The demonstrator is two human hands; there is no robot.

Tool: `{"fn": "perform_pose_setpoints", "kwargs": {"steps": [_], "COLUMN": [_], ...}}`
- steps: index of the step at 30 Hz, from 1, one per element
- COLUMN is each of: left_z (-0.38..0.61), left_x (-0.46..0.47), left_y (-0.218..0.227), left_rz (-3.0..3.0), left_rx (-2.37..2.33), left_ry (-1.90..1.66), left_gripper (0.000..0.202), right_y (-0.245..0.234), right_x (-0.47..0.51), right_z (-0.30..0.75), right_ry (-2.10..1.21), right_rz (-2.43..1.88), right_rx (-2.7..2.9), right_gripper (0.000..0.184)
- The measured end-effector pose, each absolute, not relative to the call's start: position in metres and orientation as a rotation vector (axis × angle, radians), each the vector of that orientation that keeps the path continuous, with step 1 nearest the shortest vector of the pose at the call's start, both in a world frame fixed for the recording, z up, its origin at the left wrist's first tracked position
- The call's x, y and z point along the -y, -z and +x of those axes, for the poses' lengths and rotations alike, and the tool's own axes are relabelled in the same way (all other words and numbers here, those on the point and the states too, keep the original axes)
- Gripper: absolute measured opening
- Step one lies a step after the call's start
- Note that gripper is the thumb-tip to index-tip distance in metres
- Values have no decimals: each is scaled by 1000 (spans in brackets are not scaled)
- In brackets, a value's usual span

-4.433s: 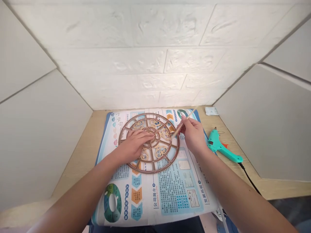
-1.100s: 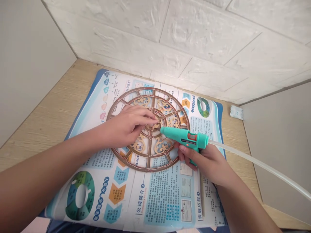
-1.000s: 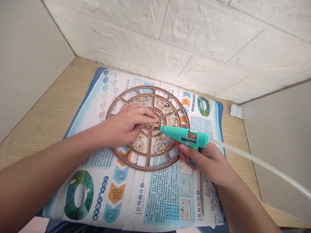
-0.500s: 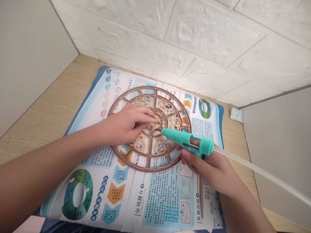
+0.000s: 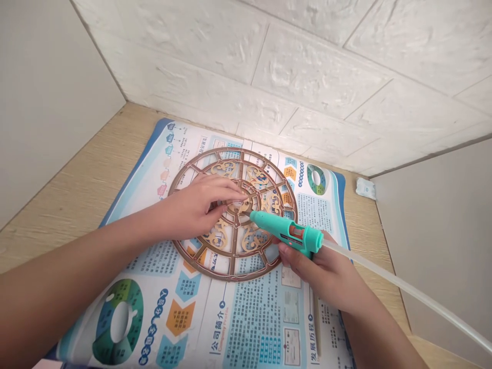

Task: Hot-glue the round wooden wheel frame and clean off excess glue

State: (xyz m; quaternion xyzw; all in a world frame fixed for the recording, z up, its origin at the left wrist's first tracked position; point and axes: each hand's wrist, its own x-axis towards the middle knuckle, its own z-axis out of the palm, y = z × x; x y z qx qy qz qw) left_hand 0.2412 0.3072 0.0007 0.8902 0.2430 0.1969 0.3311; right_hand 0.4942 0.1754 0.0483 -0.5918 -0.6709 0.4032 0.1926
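At the hub (image 5: 241, 206), glue gun (image 5: 286, 231) leftward

We've got bright, even light with no clear source, and only soft shadow under the right hand (image 5: 326, 279). Fisheye bends the brick-pattern wall (image 5: 269, 66) and desk (image 5: 77, 215) edges; corners slightly soft, no glare.

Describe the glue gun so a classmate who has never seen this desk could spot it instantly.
On the printed sheet lies a round openwork wheel. The right hand holds a turquoise hot glue gun with its nozzle at the wheel's hub. Only it trails a long translucent glue stick from its rear.
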Motion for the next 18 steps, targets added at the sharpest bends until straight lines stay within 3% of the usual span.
{"fn": "perform_pose_setpoints", "kwargs": {"steps": [18], "left_z": [242], "left_x": [-306], "left_y": [-3], "left_rz": [2315], "left_rx": [-650], "left_ry": [-492], "left_gripper": [40], "right_y": [-51], "right_x": [-168], "right_z": [478], "right_ry": [-994], "right_rz": [-1893], "right_rx": [1928], "right_gripper": [31]}}
